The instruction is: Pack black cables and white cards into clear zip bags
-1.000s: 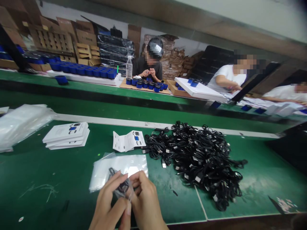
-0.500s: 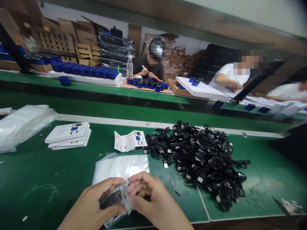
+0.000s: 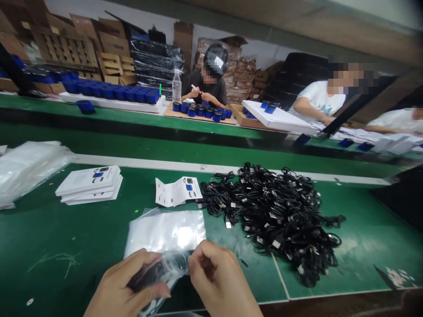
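Observation:
A clear plastic bag (image 3: 172, 266) with something dark inside is between my hands, low in the view. My left hand (image 3: 127, 281) is closed round its left side, thumb in front. The fingers of my right hand (image 3: 220, 273) pinch the bag's right edge. What lies inside the bag is partly hidden by my left fingers; I cannot make out its kind. Just beyond my hands a stack of flat clear bags (image 3: 165, 231) lies on the green table. Past it stands a folded printed leaflet (image 3: 178, 192). To the right is a heap of coiled black USB cables (image 3: 280, 215).
Stacked leaflets (image 3: 89, 185) and a pile of plastic bags (image 3: 29, 171) lie on the left. Behind a white strip runs a raised green ledge (image 3: 132, 119) with rows of blue-and-black cups (image 3: 115, 93), a bottle (image 3: 176, 87) and a white board (image 3: 277, 115). Several people work beyond it.
My right hand has moved slightly right, from the bag's middle to its edge, and its fingers have drawn closer together. The bag's top now spreads between my hands.

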Tool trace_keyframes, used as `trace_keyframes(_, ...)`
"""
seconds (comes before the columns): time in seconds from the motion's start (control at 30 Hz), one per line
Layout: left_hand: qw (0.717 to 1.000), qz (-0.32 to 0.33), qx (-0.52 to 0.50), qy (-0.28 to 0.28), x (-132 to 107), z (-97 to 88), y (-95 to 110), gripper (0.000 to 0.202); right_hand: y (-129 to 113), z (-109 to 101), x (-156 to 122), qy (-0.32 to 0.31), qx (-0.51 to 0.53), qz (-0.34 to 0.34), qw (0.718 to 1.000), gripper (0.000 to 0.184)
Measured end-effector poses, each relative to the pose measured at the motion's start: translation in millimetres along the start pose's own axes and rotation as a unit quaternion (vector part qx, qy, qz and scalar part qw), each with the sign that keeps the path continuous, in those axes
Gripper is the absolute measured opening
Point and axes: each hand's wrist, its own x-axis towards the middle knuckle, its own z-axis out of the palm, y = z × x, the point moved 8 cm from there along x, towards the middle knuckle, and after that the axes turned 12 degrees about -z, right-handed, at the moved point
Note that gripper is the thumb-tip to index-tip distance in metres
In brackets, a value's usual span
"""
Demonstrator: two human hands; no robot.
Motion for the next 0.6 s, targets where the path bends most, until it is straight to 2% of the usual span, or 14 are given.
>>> trace_keyframes(0.1, 0.999, -0.041, -0.027, -0.024, 0.9, 4.6, -8.1, 0.037, -0.6, 3.2, -0.3, -0.013, 0.047, -0.005, 0.999, 0.012)
trace_keyframes(0.2, 0.997, -0.026, -0.024, -0.072, -1.9, 13.7, -0.9, 0.030, -4.6, 6.1, -0.7, -0.030, 0.057, -0.020, 0.998, 0.015)
trace_keyframes(0.27, 0.995, -0.025, -0.016, -0.099, -3.9, 19.0, 5.3, 0.027, -5.6, 4.1, -1.8, -0.017, 0.078, -0.017, 0.997, 0.018)
trace_keyframes(0.33, 0.992, -0.038, -0.040, -0.116, -4.9, 21.9, 9.1, 0.031, -5.3, 4.4, -3.2, -0.007, 0.122, -0.012, 0.992, 0.006)
trace_keyframes(0.4, 0.988, -0.048, -0.088, -0.118, -4.9, 21.9, 11.8, 0.031, -3.6, 8.6, -3.9, -0.010, 0.161, -0.008, 0.987, 0.028)
trace_keyframes(0.43, 0.986, -0.050, -0.110, -0.118, -4.8, 21.7, 12.6, 0.031, -1.7, 10.2, -3.8, -0.005, 0.174, -0.004, 0.985, 0.030)
trace_keyframes(0.5, 0.982, -0.048, -0.135, -0.120, -4.2, 21.3, 13.3, 0.029, 4.7, 11.4, -2.8, 0.023, 0.194, 0.012, 0.981, 0.009)
trace_keyframes(0.6, 0.981, -0.058, -0.116, -0.141, -2.0, 22.9, 8.3, 0.034, 14.7, 13.5, -1.9, 0.057, 0.247, 0.042, 0.966, 0.019)
